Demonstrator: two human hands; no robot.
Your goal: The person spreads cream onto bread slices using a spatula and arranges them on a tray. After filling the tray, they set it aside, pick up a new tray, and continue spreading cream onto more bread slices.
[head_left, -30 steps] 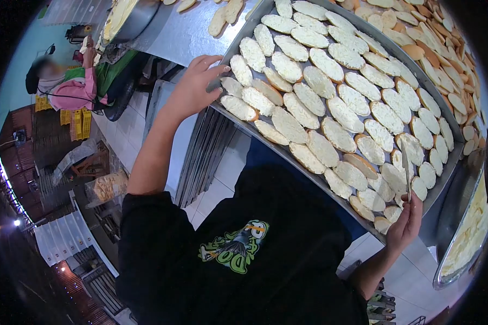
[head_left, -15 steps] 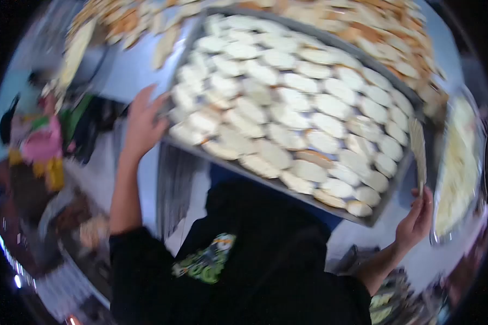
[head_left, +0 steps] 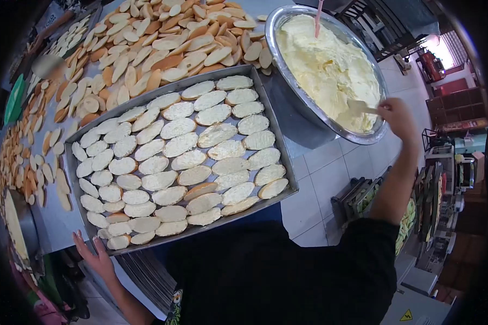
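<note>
A large metal tray (head_left: 280,142) holds rows of oval bread slices (head_left: 179,129), most coated with pale cream. At its near left corner rests my left hand (head_left: 98,261), fingers spread against or right beside the rim. My right hand (head_left: 399,120) is closed round the handle of a flat spatula (head_left: 359,107). The spatula's blade touches the pale yellow cream (head_left: 328,67) inside a big steel bowl (head_left: 273,39), near the bowl's closest edge. A pink handle (head_left: 319,19) sticks up from the cream at the far side.
Uncoated bread slices (head_left: 162,46) lie heaped across the table behind the tray and along its left. Another metal bowl (head_left: 28,230) stands at the left edge. Racks with trays (head_left: 363,197) are on the tiled floor (head_left: 320,184) to the right.
My right hand has moved the spatula from beside the tray into the cream bowl. My view has turned right, bringing the bowl fully into sight. The left hand stays by the tray's corner.
</note>
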